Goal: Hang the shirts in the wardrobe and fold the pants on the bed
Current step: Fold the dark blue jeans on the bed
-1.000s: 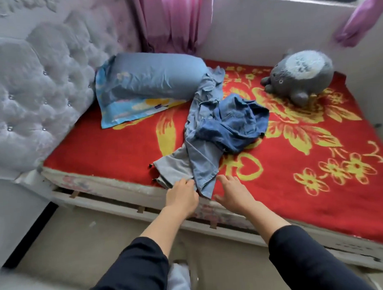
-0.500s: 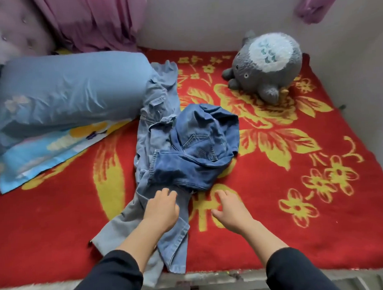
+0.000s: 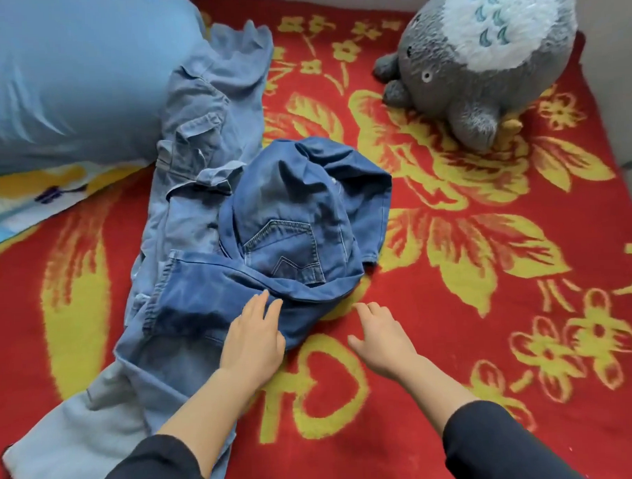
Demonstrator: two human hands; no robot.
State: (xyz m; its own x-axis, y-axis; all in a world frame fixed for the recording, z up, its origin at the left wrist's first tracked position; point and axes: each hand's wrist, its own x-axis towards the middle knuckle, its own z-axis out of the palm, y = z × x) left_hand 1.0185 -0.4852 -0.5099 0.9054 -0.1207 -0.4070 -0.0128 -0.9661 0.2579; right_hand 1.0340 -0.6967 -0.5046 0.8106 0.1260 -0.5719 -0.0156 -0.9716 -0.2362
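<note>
Two pairs of pants lie in a heap on the bed (image 3: 472,345), which is covered by a red blanket with yellow flowers. The light jeans (image 3: 202,110) stretch from the far side, next to the pillow (image 3: 69,79), down to the near left corner, where one pale leg lies flat. The dark jeans (image 3: 289,240) sit crumpled on top of them at the middle, a back pocket facing up and part of the cloth spilling right onto the blanket. The left hand (image 3: 253,345) rests flat on the near edge of the dark jeans, fingers straight and together, gripping nothing. The right hand (image 3: 379,341) is open too, fingers loosely spread and palm down on the blanket, just beside the dark jeans' near right edge; whether its fingertips touch the denim is hard to tell. Both forearms are bare below black sleeves (image 3: 501,444). The blue pillow lies at the far left, touching the light jeans, with a patterned cloth (image 3: 26,199) under it. A grey plush (image 3: 480,54) with a white belly sits at the far right, well apart from the pants.
</note>
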